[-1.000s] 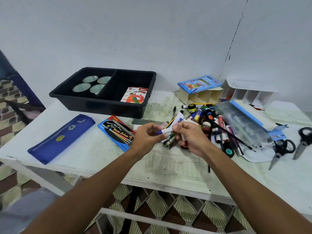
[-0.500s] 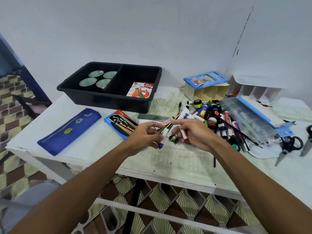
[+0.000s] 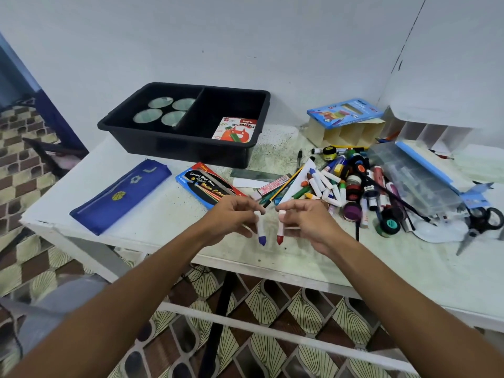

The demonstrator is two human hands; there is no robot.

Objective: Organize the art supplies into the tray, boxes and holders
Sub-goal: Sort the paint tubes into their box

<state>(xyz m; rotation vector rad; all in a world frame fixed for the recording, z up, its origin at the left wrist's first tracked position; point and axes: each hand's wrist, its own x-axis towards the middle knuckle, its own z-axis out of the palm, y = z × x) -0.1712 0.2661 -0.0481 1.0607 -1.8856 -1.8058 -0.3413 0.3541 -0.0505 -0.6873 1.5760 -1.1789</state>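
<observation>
Hands at the table's near edge, mid-span, each pinching one oil pastel tip-down. Left hand (image 3: 231, 214) holds the blue-tipped pastel (image 3: 260, 230) by its paper end between thumb and forefinger, other fingers loosely curled. Right hand (image 3: 305, 218) holds the red-tipped pastel (image 3: 280, 229) the same way; something white may be tucked under its lower fingers, hard to tell. Both pastels hang just above the table (image 3: 313, 257), near each other, apart.

Step in hand, as I judge it: sorting loose pastels out of the pile (image 3: 351, 186) that sprawls right of centre. Next move likely calls for carrying both to the oil pastels box (image 3: 236, 130), which lies in the right compartment of the black tray (image 3: 188, 148) at the far-left part of the table; box looks closed, so one hand must free up to open it.

Further off: water colour box (image 3: 207, 184) and blue pencil pouch (image 3: 120, 195) toward the left edge, clear compartment case (image 3: 414, 178) and scissors (image 3: 480, 225) right, cardboard holder (image 3: 349, 132) at the far edge.
</observation>
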